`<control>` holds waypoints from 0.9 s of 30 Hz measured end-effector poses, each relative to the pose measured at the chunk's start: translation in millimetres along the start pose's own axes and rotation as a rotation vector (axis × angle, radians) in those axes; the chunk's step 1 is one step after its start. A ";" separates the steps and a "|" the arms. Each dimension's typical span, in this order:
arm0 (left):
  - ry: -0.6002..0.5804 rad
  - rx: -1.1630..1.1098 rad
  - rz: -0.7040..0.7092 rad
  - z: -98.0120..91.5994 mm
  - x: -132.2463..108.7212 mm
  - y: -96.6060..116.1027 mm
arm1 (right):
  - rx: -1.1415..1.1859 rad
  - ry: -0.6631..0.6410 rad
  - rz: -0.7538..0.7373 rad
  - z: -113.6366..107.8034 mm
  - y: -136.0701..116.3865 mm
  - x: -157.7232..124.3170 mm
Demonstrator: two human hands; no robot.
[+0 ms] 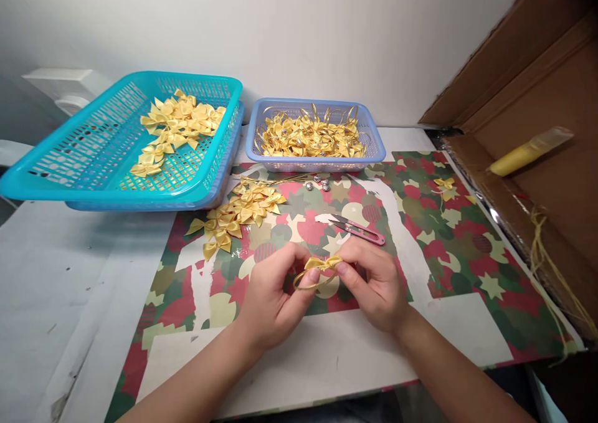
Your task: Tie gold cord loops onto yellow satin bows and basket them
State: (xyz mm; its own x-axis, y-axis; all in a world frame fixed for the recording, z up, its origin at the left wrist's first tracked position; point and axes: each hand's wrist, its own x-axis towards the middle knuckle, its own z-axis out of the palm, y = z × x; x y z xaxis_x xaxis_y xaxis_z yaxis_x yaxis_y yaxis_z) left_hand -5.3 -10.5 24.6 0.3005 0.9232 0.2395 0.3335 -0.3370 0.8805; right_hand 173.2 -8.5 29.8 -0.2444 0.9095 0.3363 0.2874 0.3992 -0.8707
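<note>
My left hand [271, 298] and my right hand [374, 283] meet over the patterned paper mat [448, 255], both pinching one small gold ribbon bow [322, 264] with a gold cord loop hanging under it. A pile of loose gold bows [243, 211] lies just beyond my left hand. Red-handled thread snips [357, 228] lie just beyond my right hand. Several small silver bells [318, 182] sit near the far basket.
A turquoise basket [70, 167] with plain gold bows stands at the back left. A smaller blue basket [374, 139] holds looped bows with bells. A single bow [443, 185] lies at the right. A cardboard box [551, 86] with a yellow tube [527, 152] and gold cord [544, 255] borders the right.
</note>
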 end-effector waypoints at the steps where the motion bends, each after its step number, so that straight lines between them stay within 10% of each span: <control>1: -0.026 0.020 0.013 0.1 0.1 0.6 | -0.029 0.015 -0.025 0.2 0.2 -0.1; 7: 0.019 0.217 0.164 2.6 -0.7 0.2 | -0.327 0.238 -0.293 3.1 3.8 -2.8; 14: 0.026 0.461 0.335 2.7 1.0 -3.4 | -0.434 0.115 -0.277 6.4 3.7 -2.4; 27: -0.124 0.059 0.037 2.0 3.5 2.0 | -0.145 -0.020 -0.093 3.8 1.0 -1.9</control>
State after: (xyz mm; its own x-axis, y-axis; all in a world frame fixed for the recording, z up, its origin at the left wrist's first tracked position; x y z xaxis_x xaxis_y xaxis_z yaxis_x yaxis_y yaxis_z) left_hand -1.8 -8.4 26.4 0.4204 0.8813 0.2156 0.3711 -0.3839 0.8455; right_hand 170.5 -10.3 26.9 -0.2939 0.8660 0.4045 0.3926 0.4952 -0.7750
